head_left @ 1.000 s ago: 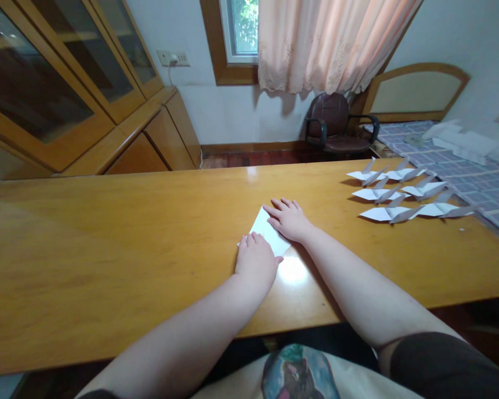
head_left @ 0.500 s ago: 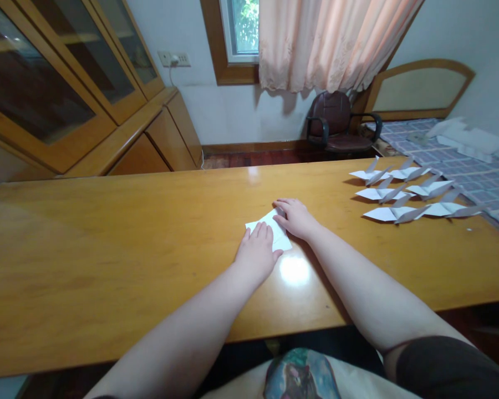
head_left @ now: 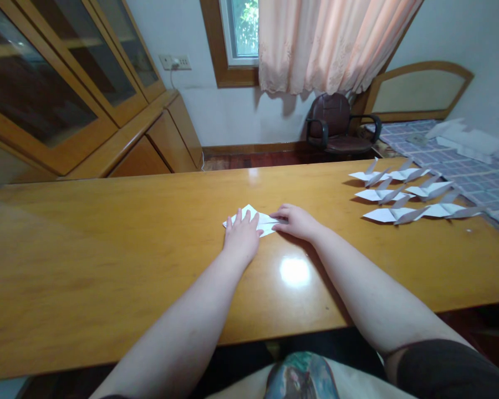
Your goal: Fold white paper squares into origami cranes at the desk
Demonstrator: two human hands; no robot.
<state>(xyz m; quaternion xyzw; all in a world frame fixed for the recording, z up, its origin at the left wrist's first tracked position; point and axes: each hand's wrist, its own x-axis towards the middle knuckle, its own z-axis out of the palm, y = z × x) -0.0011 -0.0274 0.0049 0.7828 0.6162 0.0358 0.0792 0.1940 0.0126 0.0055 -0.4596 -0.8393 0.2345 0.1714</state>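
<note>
A white folded sheet of paper (head_left: 264,221) lies on the wooden table, pointed at its left and right ends, with a crease running along its right part. My left hand (head_left: 242,238) rests on its left half, fingers spread and flat, hiding some of it. At the paper's right tip is my right hand (head_left: 298,222), with thumb and fingertips closed around the narrow end. Off to the right, several white folded paper birds (head_left: 393,214) stand in rows on the table.
The long wooden table (head_left: 108,266) stretches left and right. Beyond it are a brown armchair (head_left: 336,124), a glass-door cabinet (head_left: 120,119) at left and a bed with a checked cover (head_left: 449,152) at right. A tiny white scrap lies near the table's right end.
The paper has turned and now lies lengthwise left to right, showing a narrower pointed shape. My left hand moved left with it; my right hand came down slightly and closed on its right tip.
</note>
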